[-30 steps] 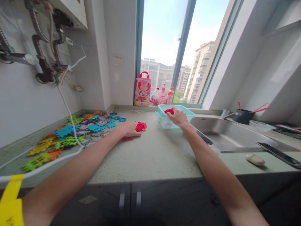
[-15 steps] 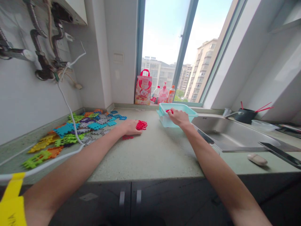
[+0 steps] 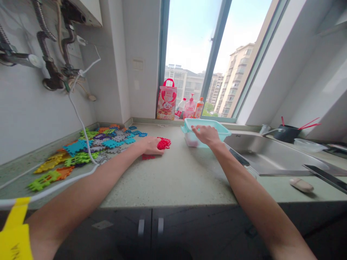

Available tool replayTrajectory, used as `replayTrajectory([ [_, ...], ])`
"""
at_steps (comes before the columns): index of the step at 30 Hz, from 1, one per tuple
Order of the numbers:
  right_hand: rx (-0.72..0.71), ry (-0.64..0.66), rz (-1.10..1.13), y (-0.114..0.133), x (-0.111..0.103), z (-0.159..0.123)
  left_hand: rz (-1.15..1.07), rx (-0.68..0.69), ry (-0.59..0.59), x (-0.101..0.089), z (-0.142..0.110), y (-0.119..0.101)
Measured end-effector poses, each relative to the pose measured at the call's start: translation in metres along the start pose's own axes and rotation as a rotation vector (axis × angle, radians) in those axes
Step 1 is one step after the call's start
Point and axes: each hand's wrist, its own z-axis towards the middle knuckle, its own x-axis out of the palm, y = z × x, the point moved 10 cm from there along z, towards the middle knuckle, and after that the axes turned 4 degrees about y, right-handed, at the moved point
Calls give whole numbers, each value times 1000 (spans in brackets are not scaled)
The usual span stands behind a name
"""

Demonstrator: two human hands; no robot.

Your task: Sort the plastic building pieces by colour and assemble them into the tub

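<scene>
**Your left hand (image 3: 149, 145) is closed around red pieces (image 3: 164, 143); your right hand (image 3: 207, 134) is at the teal bin (image 3: 217, 125)**

At your far left, coloured pieces (image 3: 108, 143) lie heaped from the back left corner of the counter (image 3: 173, 180) forward along its left side. A white cable (image 3: 58, 187) crosses them and bends toward the front left.

Right of the heap, nearer the back edge than the front, your left fingers and thumb curl about the red pieces. A flat red piece (image 3: 148, 157) lies on the counter just below that hand.

Next comes your open room: a gap between this hand and the bin, widening forward between your forearms to the front edge.

The bin stands near the back edge, beside the sink (image 3: 271, 155). Your right hand reaches over its near rim; the fingertips are hidden, so I can't tell whether they pinch or spread. Space tightens here: a dark slab (image 3: 238, 157) lies along the sink's left edge, just beyond your forearm. A pale oval object (image 3: 301, 185) sits between sink and front edge.
</scene>
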Motion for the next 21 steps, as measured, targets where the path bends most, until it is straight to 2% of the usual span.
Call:
replayTrajectory([
  [2,-20,-18,11,1,-1,0,33,8,-12,-4,-4,-3],
  [4,-79,-125,29,6,-12,-4,77,16,-21,-7,-6,-6],
  [6,-195,-285,55,19,-28,-15,97,12,-46,-12,-8,-8],
  [8,-389,-392,80,42,-37,-32,78,-1,-76,-18,-9,-7],
  [10,-653,-387,88,75,-32,-52,30,5,-102,-23,-11,-9],
  [12,-912,-331,81,109,-17,-75,-43,52,-110,-25,-13,-15],
  [14,-1098,-291,77,135,-1,-95,-138,140,-85,-23,-16,-27],
  [17,-1247,-316,69,159,14,-114,-286,271,-1,-14,-19,-51],
  [21,-1252,-358,45,164,18,-118,-454,337,20,-13,-21,-67],
])
